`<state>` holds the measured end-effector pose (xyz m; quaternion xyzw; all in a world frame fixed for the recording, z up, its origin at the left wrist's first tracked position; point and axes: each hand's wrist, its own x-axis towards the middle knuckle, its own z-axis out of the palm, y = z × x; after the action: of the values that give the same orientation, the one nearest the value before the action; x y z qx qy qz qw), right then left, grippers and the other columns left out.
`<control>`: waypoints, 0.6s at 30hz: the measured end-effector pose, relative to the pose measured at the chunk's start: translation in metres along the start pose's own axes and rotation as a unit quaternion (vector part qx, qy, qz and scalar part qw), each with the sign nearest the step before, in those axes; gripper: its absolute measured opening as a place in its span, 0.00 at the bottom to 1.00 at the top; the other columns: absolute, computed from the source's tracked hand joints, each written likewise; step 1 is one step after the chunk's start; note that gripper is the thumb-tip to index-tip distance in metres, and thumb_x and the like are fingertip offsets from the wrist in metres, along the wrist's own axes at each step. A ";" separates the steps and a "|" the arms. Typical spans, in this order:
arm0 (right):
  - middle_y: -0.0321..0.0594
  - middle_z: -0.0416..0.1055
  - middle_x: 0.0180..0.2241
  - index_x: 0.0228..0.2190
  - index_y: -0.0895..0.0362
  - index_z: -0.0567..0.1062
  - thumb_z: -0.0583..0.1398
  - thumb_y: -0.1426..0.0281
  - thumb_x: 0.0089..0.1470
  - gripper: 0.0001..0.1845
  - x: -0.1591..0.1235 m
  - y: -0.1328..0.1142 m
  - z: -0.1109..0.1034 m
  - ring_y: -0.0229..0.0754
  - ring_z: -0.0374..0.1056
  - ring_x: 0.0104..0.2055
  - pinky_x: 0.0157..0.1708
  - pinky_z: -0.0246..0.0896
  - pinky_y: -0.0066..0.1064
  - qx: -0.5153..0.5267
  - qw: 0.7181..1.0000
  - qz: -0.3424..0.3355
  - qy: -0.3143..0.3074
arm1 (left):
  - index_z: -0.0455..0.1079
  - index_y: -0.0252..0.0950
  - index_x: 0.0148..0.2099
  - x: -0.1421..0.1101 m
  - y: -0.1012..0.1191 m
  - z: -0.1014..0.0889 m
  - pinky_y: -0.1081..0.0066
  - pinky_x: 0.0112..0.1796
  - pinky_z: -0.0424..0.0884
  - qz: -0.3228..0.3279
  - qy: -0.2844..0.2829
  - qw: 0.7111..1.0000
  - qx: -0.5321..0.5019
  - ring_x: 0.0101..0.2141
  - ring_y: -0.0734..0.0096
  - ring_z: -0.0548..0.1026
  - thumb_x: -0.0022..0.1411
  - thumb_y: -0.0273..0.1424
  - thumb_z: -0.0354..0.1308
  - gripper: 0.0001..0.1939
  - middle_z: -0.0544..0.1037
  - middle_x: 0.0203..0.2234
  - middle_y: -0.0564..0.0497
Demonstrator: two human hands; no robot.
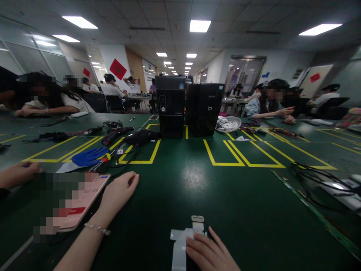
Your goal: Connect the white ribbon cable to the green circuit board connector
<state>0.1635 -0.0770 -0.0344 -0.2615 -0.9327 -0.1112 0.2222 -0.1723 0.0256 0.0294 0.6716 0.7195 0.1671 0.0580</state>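
A flat silver ribbon cable (179, 246) is lying at the near edge of the green tabletop (234, 195), its metal-ended connector (197, 218) being pointed away from the wearer. Its right side is being covered by the fingers of the right hand (210, 252); these are being held nearly straight and slightly spread, with one fingertip being extended beside the cable's neck. Whether the cable is being gripped or only pressed cannot be told, as the thumb is being hidden. The left hand (124, 188) is being rested well to the left of the cable, its fingers being curled into a loose fist; nothing is being seen in it, though its inside is being concealed.

Just left of that wrist, a smartphone (84, 201) with a pink screen is being partly obscured by blurring. Beyond it, a blue-coated glove (88, 156) is lying near a red-and-black tool handle (100, 165). Another person's hand (31, 169) is being rested at the left. On the right, a long green circuit-board strip (314, 212) is lying near tangled black cables (306, 177). The view ahead is being blocked by two black computer towers, one left (171, 109) and one right (207, 109).

Beside the right tower, a white perforated basket (225, 128) is standing; its contents cannot be made out.
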 end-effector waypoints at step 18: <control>0.38 0.64 0.54 0.51 0.53 0.69 0.51 0.70 0.63 0.17 -0.020 0.015 -0.021 0.44 0.61 0.55 0.52 0.63 0.40 0.008 0.999 0.036 0.015 | 0.68 0.40 0.38 0.000 -0.001 0.001 0.70 0.29 0.64 0.002 0.004 1.000 0.002 0.33 0.62 0.75 0.65 0.44 0.40 0.20 0.77 0.33 0.49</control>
<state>0.1946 -0.0802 -0.0245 -0.2914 -0.9202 -0.0998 0.2416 -0.1736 0.0259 0.0285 0.6723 0.7189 0.1683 0.0535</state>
